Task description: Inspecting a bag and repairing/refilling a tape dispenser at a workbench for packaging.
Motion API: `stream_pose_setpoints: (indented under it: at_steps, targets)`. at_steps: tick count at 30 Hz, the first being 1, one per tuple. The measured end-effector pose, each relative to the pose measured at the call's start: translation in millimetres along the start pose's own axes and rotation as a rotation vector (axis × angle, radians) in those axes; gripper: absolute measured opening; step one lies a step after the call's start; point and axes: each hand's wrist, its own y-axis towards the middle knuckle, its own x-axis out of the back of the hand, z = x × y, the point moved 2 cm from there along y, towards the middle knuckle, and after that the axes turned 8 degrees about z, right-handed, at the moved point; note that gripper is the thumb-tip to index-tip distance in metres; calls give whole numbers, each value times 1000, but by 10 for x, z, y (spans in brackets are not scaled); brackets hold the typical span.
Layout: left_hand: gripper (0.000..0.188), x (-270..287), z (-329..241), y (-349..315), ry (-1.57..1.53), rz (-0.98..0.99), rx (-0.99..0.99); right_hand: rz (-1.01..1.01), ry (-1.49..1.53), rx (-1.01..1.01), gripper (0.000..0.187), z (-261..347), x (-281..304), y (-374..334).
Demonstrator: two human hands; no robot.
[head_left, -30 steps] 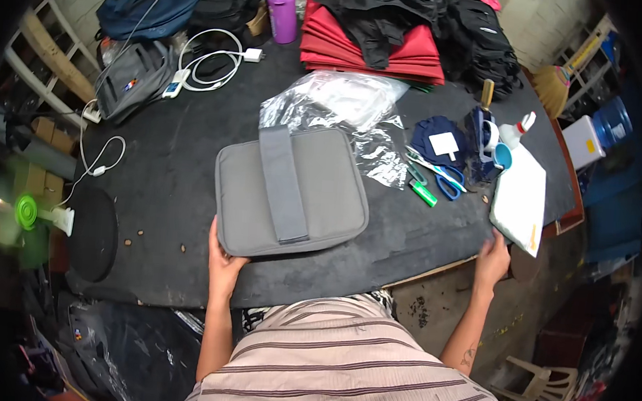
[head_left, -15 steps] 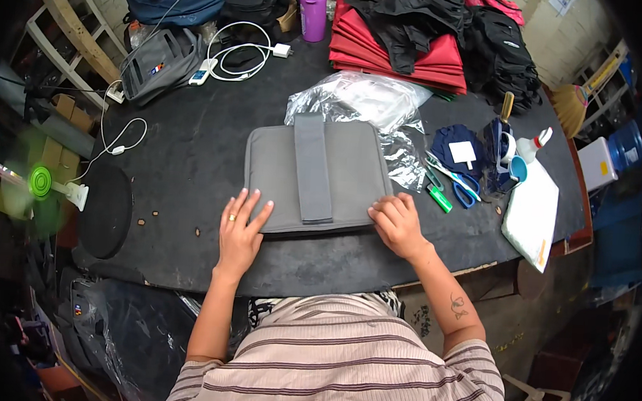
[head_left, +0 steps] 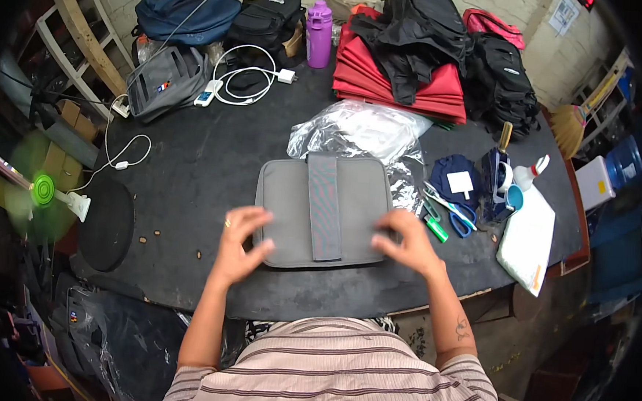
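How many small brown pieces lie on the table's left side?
3: right piece near your left hand; middle piece and left piece near the black disc. More may hide.

Case (head_left: 284, 209) is just grey on grey, black worktop (head_left: 181, 199) under it, purple bottle (head_left: 318, 35) and red stack (head_left: 369, 75) behind it, pinkish dark-striped shirt (head_left: 332, 374) in front.
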Motion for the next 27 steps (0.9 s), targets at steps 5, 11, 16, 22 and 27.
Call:
stream_pose_setpoints:
  at_steps: [5,11,16,22,27]
  targets:
    - [45,-61,763,890,-438,-291,336,-462,278,-276,36,-833,17,829]
    - [26,-486,1034,1167,-527,-156,407,-358,536,-439,31,-1176,-363,1123]
    - [27,-463,1011,1204,-79,-197,476,-411,-19,-509,28,-1138,-448,1078]
    - [34,-607,1139,1133,100,-317,473,-375,-252,-461,20,-1010,-549,1078]
    - [37,-662,1158,1110,138,-357,434,-575,-248,-316,29,-1138,-577,1042]
